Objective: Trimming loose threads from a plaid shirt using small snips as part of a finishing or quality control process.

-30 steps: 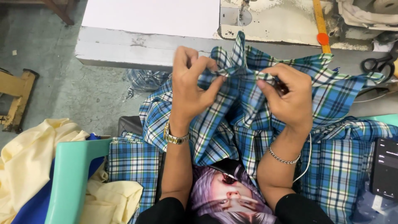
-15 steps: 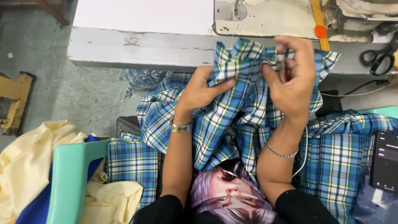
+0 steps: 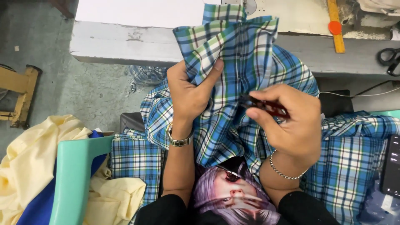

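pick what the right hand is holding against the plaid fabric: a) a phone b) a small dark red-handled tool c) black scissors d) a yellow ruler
b: the right hand pinches a small dark red-handled tool against the plaid fabric, which the left hand grips, while the yellow ruler and black scissors lie untouched on the table.

The plaid cloth [image 3: 233, 75] is blue, white and green with dark lines. The small tool [image 3: 266, 106] looks dark red. The chair [image 3: 73, 175] is mint green, the heaped fabric [image 3: 29, 158] pale yellow, the ruler [image 3: 335, 25] orange, the table [image 3: 137, 41] grey-white.
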